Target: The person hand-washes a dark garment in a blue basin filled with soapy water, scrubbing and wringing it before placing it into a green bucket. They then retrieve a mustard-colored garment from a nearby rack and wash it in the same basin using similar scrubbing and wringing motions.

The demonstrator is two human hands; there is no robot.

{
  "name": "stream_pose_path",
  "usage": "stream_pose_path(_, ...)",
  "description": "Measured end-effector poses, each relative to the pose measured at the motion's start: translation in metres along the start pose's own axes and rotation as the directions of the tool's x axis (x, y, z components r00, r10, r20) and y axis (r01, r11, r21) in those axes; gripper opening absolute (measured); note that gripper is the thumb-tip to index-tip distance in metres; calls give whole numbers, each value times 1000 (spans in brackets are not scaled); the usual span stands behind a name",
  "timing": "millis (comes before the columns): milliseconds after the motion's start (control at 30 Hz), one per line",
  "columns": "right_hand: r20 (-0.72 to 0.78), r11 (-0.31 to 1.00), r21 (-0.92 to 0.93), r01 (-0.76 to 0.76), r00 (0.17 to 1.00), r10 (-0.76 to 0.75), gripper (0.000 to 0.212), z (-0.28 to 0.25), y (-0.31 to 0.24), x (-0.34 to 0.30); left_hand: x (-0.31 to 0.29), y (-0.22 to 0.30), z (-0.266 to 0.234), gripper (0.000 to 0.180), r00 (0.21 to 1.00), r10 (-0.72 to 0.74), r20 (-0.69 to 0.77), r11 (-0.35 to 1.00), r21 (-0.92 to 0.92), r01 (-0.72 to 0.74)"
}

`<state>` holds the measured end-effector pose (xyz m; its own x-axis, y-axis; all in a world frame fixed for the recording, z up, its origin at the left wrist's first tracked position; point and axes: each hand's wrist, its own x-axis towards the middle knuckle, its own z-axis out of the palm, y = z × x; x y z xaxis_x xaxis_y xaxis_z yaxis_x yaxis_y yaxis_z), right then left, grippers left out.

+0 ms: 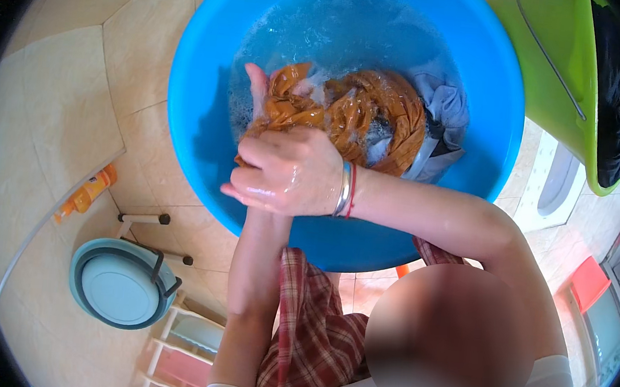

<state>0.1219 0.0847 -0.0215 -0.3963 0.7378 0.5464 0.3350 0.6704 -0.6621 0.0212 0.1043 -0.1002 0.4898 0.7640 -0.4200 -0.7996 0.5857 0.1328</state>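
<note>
Soapy water (325,18) stands in a large blue basin (200,81), with wet clothes in it. My right hand (293,171), with a silver bangle and a red cord at its wrist, crosses over my left wrist. Its fingers are curled closed on a wet orange-brown garment (387,112). Below it, my left hand (258,93) holds a bunched part of the same garment; its thumb sticks up and the cloth hides most of its fingers. The rest of the garment lies twisted to the right, against a grey-blue cloth (443,102) partly in the water.
A green bucket (557,60) with dark cloth (617,95) stands at the right, near a white floor fixture (551,178). At the left are an orange bottle (87,192), a folded pale-blue basin (121,287) and a rack (181,359). A red plaid cloth (312,341) hangs over my lap.
</note>
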Motion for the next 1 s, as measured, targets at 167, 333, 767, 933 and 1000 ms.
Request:
stream_pose_path(167,-57,999,33,-42,997,43,25,0,18,5,-10,-15,26,49,868,354,-348,906,359,-225)
stream_pose_path(333,123,960,-228,-163,973,194,19,-6,51,6,-16,-32,37,45,765,428,-481,903,261,-341)
stream_pose_path(767,405,776,-490,-397,685,606,29,-35,143,-65,3,-3,-25,50,889,221,-401,964,226,-137)
stream_pose_path(933,136,545,-490,-681,557,819,21,-24,141,-46,6,-11,-11,47,865,210,-457,971,199,-131)
stream_pose_path(1000,225,853,-288,-436,835,502,14,-20,112,-41,8,-7,3,48,918,208,-338,968,204,-144)
